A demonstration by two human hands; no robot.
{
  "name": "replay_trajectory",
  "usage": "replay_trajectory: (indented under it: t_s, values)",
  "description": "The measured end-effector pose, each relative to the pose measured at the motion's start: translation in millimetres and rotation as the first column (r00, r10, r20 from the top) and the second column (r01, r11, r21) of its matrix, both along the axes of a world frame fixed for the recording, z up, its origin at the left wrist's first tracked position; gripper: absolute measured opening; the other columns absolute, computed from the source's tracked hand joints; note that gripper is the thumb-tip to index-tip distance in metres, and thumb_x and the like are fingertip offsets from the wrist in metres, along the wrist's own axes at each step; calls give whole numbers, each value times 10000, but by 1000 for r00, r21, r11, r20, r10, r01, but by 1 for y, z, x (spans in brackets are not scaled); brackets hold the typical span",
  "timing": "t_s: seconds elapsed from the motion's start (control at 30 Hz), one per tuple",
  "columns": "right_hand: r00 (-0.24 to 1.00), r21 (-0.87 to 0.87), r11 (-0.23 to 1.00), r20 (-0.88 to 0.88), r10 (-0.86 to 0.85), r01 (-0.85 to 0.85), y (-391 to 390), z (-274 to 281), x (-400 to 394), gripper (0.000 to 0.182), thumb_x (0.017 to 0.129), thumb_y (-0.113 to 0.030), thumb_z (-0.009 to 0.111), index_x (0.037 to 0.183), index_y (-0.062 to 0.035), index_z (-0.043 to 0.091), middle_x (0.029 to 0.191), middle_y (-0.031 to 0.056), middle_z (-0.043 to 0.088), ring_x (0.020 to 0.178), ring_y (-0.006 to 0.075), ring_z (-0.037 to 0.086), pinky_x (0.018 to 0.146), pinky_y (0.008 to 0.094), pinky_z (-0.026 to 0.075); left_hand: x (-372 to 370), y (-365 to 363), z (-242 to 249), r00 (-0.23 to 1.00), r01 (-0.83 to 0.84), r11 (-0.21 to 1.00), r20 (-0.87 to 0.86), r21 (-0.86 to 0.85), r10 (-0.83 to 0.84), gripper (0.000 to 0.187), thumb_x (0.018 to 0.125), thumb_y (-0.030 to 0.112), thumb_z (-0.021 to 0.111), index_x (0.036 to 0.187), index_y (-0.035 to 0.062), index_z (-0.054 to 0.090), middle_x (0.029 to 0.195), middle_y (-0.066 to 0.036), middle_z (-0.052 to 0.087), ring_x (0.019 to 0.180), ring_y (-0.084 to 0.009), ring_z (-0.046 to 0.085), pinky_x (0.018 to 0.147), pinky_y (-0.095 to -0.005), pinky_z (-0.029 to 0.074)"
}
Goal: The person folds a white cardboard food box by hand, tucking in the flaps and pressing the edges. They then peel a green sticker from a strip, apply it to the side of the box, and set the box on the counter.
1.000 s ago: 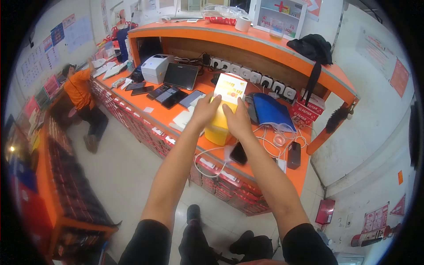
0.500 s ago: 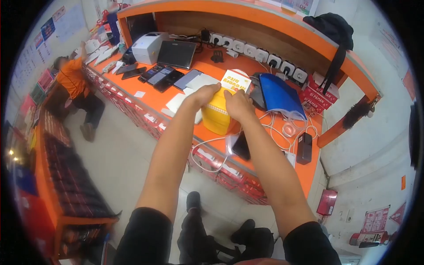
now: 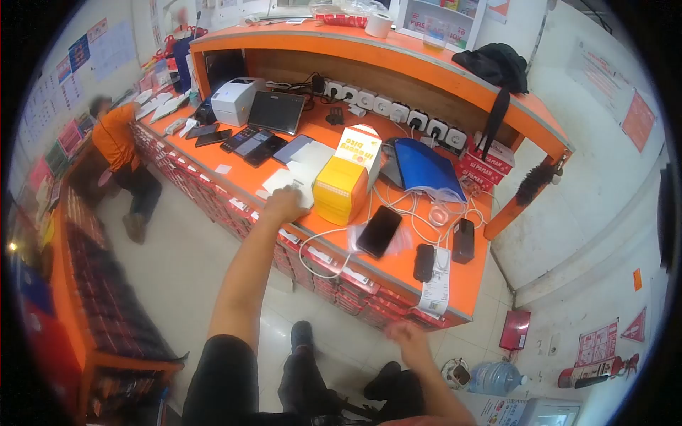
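My left hand [image 3: 285, 206] reaches over the counter, its fingers stretched out on white paper [image 3: 304, 187] beside a yellow and white carton [image 3: 342, 188]. The carton stands upright by itself, with printed lettering on its pale upper part. Low in front of the counter, away from everything on it, is my right hand [image 3: 410, 344]. It is somewhat blurred, with loosely parted fingers and nothing visible in them. A black smartphone [image 3: 379, 231] lies on clear plastic wrap to the right of the carton. Beyond it are a small black device [image 3: 424, 263] and a printed receipt [image 3: 435, 287].
A blue pouch [image 3: 426, 169], white cables and a black box [image 3: 463, 240] occupy the counter's right side. Farther left are several phones, a laptop [image 3: 277, 111] and a white printer [image 3: 236, 100]. Sockets line the back. A person in orange [image 3: 117, 138] is at the far left.
Both hands have let go of the carton, which now stands on the counter. My left hand has moved left onto the paper; my right has dropped toward my body. The view has shifted.
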State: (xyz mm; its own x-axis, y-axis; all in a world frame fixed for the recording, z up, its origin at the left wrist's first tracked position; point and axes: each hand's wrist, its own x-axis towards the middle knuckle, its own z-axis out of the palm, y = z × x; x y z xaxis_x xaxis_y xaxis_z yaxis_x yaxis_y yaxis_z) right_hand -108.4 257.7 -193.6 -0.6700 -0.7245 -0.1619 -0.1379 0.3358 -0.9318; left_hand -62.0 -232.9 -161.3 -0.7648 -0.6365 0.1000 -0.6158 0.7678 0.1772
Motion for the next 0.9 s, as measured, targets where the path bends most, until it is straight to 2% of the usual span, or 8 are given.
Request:
replay_trajectory:
  t_s: [0.1, 0.17, 0.23, 0.43, 0.5, 0.63, 0.73, 0.9]
  values:
    - [1000, 216, 976, 13, -20, 16, 72, -53, 45, 248, 982, -222, 636, 1026, 10, 713, 894, 109, 736, 852, 220, 698, 821, 349, 538, -5, -10, -2, 998, -50, 990, -17, 134, 53, 566, 765, 481, 807, 1169, 94, 720, 1247, -149, 683, 1195, -364, 624, 1009, -431, 518]
    - [981, 340, 940, -185, 64, 3, 106, -58, 68, 283, 958, -273, 656, 1056, -15, 720, 947, 166, 742, 898, 313, 720, 843, 386, 550, -2, -15, 3, 996, -49, 972, -55, 230, 63, 604, 726, 452, 846, 1184, 80, 718, 1244, -152, 691, 1165, -341, 649, 1003, -415, 522]
    - [988, 435, 900, -128, 86, -22, 134, -69, 79, 290, 944, -283, 659, 1062, -25, 720, 1000, 193, 730, 960, 355, 703, 873, 413, 545, -3, -15, 9, 993, -50, 944, -84, 325, 82, 646, 688, 423, 885, 1199, 65, 716, 1241, -155, 700, 1135, -318, 674, 998, -398, 526]
    - [993, 565, 825, -90, 70, -8, 187, -112, 94, 291, 913, -292, 668, 1044, -39, 729, 1040, 200, 726, 1000, 387, 696, 898, 447, 543, 4, -12, 17, 983, -115, 940, -97, 322, 153, 466, 787, 342, 799, 1167, 81, 737, 1188, -182, 712, 1112, -308, 686, 977, -413, 534]
    - [994, 528, 848, -109, 10, 50, 190, -120, 96, 280, 912, -287, 666, 1036, -45, 733, 1044, 195, 727, 1001, 384, 696, 897, 446, 542, -4, -32, 0, 963, -24, 849, -217, 527, 162, 360, 873, 269, 686, 1156, 50, 728, 1136, -205, 717, 1078, -322, 696, 945, -431, 538]
    - [984, 530, 837, -169, -48, 132, 183, -122, 95, 257, 895, -254, 694, 1029, -40, 746, 964, 187, 746, 914, 367, 724, 839, 425, 563, -6, -32, -17, 921, 60, 986, -390, 158, 6, 283, 863, 232, 648, 1021, 17, 742, 1037, -187, 730, 1026, -349, 697, 911, -414, 550]
    - [983, 511, 850, -180, -41, 129, 185, -130, 99, 247, 893, -245, 695, 1014, -35, 746, 955, 196, 743, 908, 368, 723, 829, 427, 562, 1, 6, 11, 978, 2, 993, -210, 119, 23, 379, 819, 348, 734, 1042, 42, 747, 1068, -172, 717, 1043, -353, 684, 930, -420, 542]
    - [967, 509, 845, -252, -37, 165, 188, -132, 102, 217, 896, -226, 687, 991, -39, 742, 963, 195, 737, 910, 363, 720, 813, 430, 560, -6, 3, -3, 968, -58, 996, -239, 64, 72, 492, 761, 420, 786, 1114, 79, 746, 1127, -153, 715, 1065, -334, 682, 923, -412, 543]
